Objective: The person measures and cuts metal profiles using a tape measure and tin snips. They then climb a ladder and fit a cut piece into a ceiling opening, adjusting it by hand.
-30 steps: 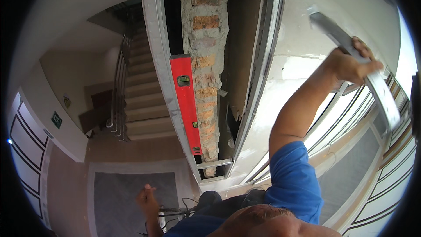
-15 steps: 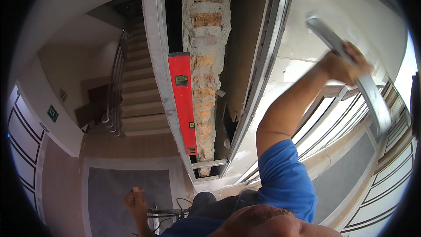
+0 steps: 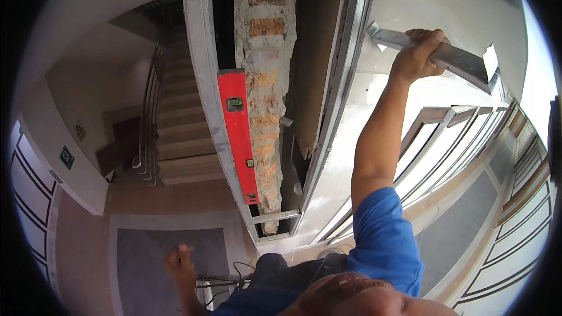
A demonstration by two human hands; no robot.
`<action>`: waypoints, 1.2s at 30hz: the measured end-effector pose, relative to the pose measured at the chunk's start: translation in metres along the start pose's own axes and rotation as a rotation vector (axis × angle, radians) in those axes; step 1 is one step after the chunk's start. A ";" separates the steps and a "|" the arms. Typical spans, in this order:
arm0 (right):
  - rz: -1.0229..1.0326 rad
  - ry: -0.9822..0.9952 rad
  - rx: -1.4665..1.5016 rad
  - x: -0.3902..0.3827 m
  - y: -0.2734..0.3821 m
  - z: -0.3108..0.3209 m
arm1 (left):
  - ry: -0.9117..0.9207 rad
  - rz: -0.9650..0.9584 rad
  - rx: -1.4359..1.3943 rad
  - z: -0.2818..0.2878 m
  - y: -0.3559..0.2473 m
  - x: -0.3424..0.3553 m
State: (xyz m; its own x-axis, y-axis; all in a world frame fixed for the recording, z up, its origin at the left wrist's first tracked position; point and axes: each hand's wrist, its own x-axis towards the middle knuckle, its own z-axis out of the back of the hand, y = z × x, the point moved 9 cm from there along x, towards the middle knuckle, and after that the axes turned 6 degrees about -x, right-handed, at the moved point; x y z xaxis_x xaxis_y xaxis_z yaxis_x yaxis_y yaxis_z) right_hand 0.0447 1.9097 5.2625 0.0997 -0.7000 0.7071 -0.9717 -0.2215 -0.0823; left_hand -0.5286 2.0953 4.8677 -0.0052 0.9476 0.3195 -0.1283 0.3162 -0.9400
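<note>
My right hand [image 3: 420, 57] grips a grey metal channel [image 3: 459, 61] out to the far right, arm stretched, against the white wall panel [image 3: 404, 0]. The channel slants down to the right, and a pale torn flap shows at its lower end. Low on the left, my left hand [image 3: 180, 260] is closed; what it holds, if anything, is too small to make out. A red spirit level [image 3: 236, 123] rests upright along the left metal stud [image 3: 202, 29], touched by neither hand.
Between the metal studs stands a rough brick-and-mortar column [image 3: 266, 58] beside a dark gap. A staircase [image 3: 184, 111] with a metal railing [image 3: 149, 111] rises on the left. Black cables [image 3: 237, 281] hang near my body. Framed white panels [image 3: 433, 134] line the right.
My right hand has moved left and farther up with the metal channel, which now lies at a flatter slant. The view has shifted slightly. My left hand stays closed in nearly the same place.
</note>
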 end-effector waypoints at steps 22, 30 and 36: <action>-0.995 1.085 0.251 -0.143 0.111 0.024 | 0.545 -0.392 0.041 -0.106 -0.155 -0.014; -1.154 1.104 0.335 -0.195 0.153 0.055 | 0.850 -0.677 0.370 -0.273 -0.243 -0.012; 0.017 0.920 -0.128 -0.108 0.124 0.095 | 0.986 -0.395 -0.018 -0.310 -0.250 -0.015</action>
State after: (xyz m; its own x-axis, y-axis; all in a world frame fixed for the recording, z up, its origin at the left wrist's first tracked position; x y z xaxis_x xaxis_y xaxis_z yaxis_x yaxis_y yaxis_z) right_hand -0.0659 1.8936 5.1097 -0.0704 0.1233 0.9899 -0.9931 -0.1015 -0.0580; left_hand -0.1889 2.0157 5.0610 0.8410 0.3933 0.3714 0.0693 0.6025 -0.7951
